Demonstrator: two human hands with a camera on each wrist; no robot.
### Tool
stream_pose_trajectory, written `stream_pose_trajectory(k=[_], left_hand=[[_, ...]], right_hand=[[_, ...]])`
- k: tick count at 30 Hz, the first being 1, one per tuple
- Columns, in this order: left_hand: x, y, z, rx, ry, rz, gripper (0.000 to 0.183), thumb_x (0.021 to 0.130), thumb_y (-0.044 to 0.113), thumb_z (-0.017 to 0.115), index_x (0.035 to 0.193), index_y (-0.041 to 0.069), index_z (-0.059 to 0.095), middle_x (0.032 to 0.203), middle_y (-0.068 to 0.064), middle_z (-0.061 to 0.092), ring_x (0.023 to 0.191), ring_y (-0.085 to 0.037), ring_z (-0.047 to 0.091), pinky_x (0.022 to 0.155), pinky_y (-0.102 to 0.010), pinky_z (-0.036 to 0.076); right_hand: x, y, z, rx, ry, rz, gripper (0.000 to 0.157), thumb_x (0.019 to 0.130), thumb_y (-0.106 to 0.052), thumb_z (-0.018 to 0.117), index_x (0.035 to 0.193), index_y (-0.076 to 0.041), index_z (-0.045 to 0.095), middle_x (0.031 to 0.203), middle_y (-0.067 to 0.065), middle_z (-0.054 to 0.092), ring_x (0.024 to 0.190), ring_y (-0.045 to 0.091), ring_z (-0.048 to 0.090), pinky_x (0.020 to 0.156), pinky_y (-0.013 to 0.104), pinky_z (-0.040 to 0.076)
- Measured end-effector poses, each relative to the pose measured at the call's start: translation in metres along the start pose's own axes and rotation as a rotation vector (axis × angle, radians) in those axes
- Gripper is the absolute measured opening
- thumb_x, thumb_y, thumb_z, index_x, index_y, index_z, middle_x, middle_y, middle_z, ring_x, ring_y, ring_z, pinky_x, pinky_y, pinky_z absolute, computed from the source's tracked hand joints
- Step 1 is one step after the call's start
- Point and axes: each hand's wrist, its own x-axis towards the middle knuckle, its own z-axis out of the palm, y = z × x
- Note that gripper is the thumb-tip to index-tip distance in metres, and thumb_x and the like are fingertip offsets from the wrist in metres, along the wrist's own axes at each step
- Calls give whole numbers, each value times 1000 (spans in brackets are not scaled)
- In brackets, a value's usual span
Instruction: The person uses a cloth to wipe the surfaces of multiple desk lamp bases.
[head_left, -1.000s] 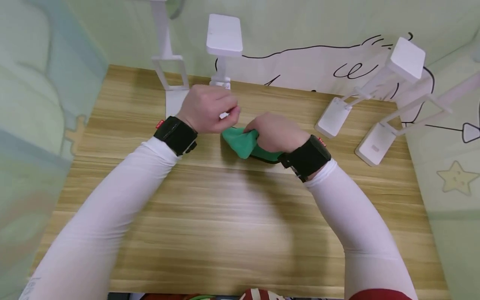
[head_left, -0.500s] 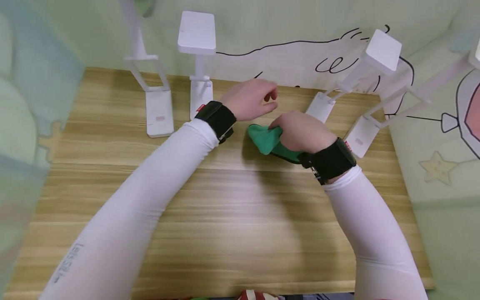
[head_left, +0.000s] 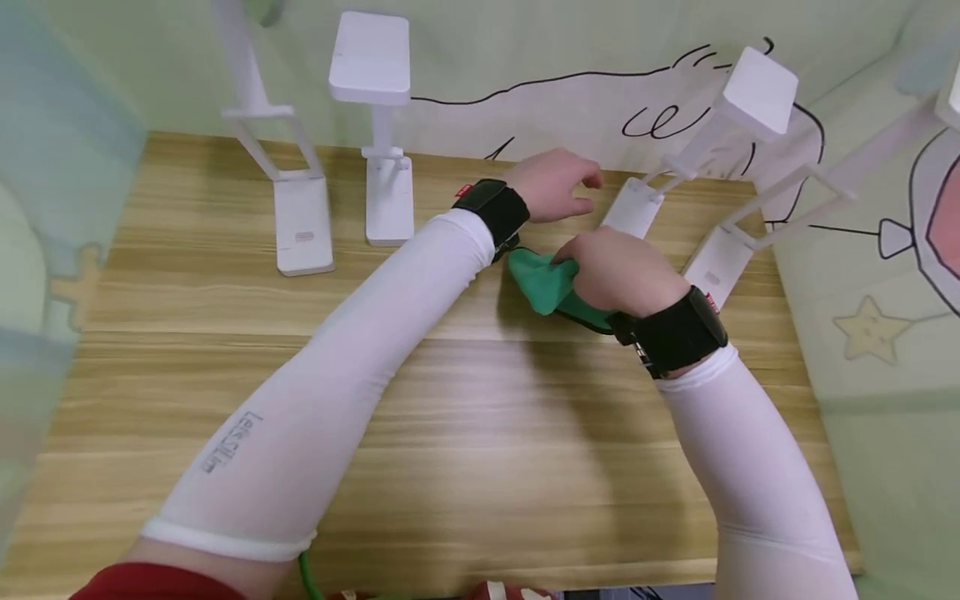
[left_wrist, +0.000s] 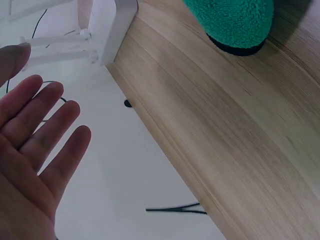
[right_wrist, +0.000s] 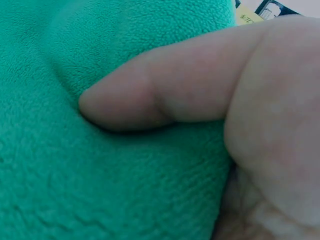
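Observation:
A green fuzzy slipper (head_left: pixel 542 283) with a thin black sole lies near the back of the wooden table, partly covered by my right hand (head_left: pixel 626 271). The right hand grips its upper; in the right wrist view the thumb (right_wrist: pixel 150 95) presses into the green fabric (right_wrist: pixel 115 185). My left hand (head_left: pixel 555 185) is beyond the slipper, holding nothing, fingers loosely bent towards the base of a white desk lamp (head_left: pixel 633 208). In the left wrist view its fingers (left_wrist: pixel 50 125) are spread apart, while the slipper's rounded end (left_wrist: pixel 235 25) shows at the top.
Two more white lamps, one with a square head (head_left: pixel 371 58) and one with a flat base (head_left: pixel 303 225), stand at the back left. Another lamp base (head_left: pixel 716 267) is at the right. The wooden table (head_left: pixel 450 467) meets a painted wall (head_left: pixel 540 50) behind.
My left hand has moved right, from beside the left lamps across to the right lamp, and its fingers have loosened. The right hand keeps its grip on the slipper. The head view has shifted.

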Motion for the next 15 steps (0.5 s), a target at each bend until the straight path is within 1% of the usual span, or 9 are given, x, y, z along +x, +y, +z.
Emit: stream_pose_trajectory(k=[3,6,8,11,13,15], left_hand=[[9,8,1,1,-2,-12,42,103,38,50,140,18,53,141,4,54,128,-9,44,106,-25,36],[17,14,3,-25,14,-47,42,103,36,50,140,17,52,141,2,54,127,-8,45,105,-24,37],[22,16,4,-56,42,-84,44,103,35,50,143,16,49,143,1,52,127,-8,44,106,-22,36],[30,18,6,-138,103,-148,51,103,32,52,149,15,40,148,1,47,130,-7,40,107,-20,32],[34,19,8,-179,136,-168,56,103,30,52,153,15,33,151,1,43,133,-6,37,108,-19,30],[38,22,10,-220,156,-169,58,103,28,53,155,16,30,153,2,40,134,-5,35,109,-18,29]], right_hand=[[-9,0,1,6,11,17,50,80,4,45,113,-20,73,91,8,61,77,25,52,58,35,41],[-14,-2,2,11,27,8,48,81,5,45,110,-22,74,88,6,61,73,23,52,55,34,39],[-16,-4,4,14,41,-7,48,80,6,45,105,-22,74,86,5,61,70,22,52,55,34,40],[-19,-6,6,9,61,-34,45,78,7,45,96,-23,74,81,4,60,67,21,51,54,34,41],[-21,-8,8,5,66,-50,45,77,8,45,92,-24,73,77,4,59,65,20,51,53,34,42],[-23,-10,9,-1,69,-61,43,77,8,45,87,-24,72,72,3,57,63,19,50,52,33,41]])
